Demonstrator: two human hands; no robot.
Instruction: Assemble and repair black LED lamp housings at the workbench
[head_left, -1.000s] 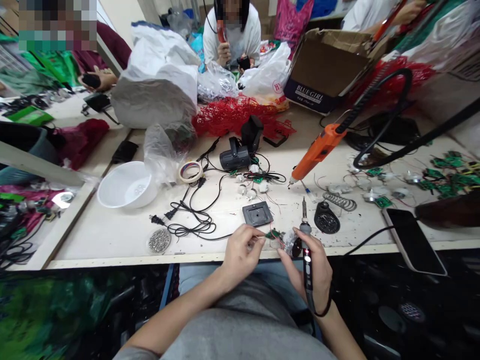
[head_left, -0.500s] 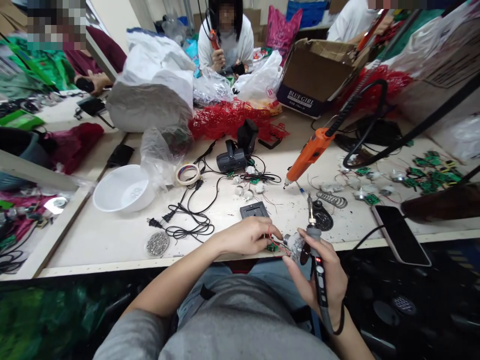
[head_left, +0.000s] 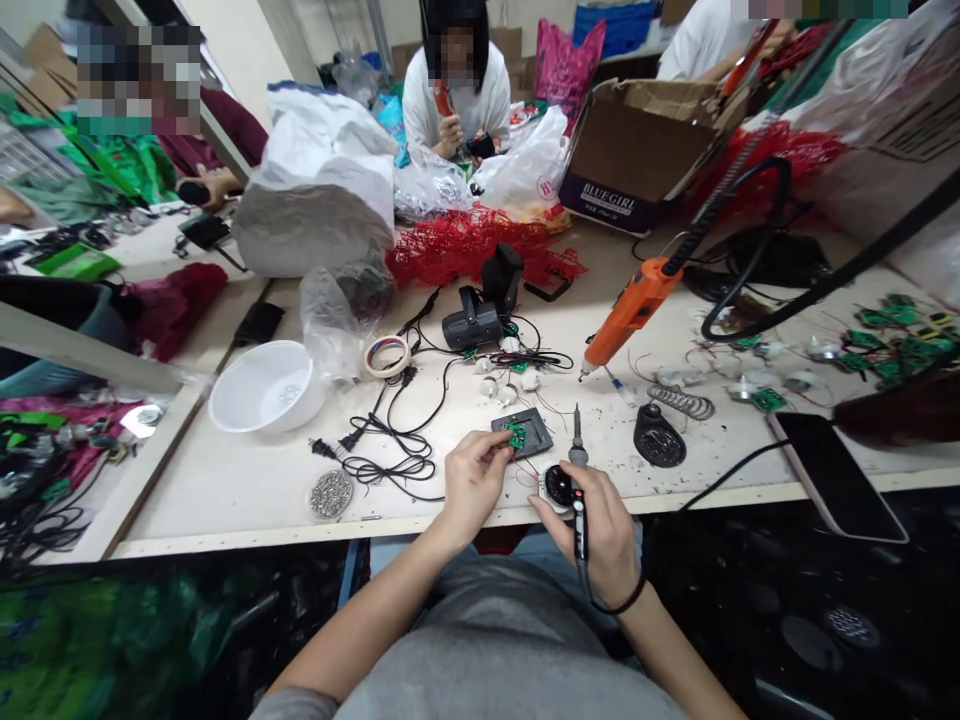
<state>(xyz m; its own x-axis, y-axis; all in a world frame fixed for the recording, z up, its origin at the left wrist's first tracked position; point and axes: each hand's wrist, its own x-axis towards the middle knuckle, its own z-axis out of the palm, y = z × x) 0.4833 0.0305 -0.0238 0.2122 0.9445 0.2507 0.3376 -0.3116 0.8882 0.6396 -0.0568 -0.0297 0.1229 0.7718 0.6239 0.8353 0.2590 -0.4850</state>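
Note:
My left hand [head_left: 474,482] pinches a small green circuit board [head_left: 516,436] over a grey rectangular holder [head_left: 537,433] near the table's front edge. Thin red wires run from the board's side toward my right hand [head_left: 606,525]. That hand grips a soldering iron [head_left: 578,456], its tip pointing away from me. Between the same hand's thumb and fingers is a small round part with a black disc [head_left: 558,485] and a whitish body. Part of the iron's handle is hidden by my fingers.
An orange electric screwdriver [head_left: 626,312] hangs ahead of my hands. A black soldering-iron stand [head_left: 660,436], a phone [head_left: 836,475] and circuit boards [head_left: 900,335] are to the right. Left are a black cord [head_left: 390,465], metal wool [head_left: 330,494] and a white bowl [head_left: 262,390]. Co-workers sit beyond.
My left hand has moved forward and left, bringing the circuit board onto the grey holder. My right hand has shifted left, and the round part has turned so its black disc faces up.

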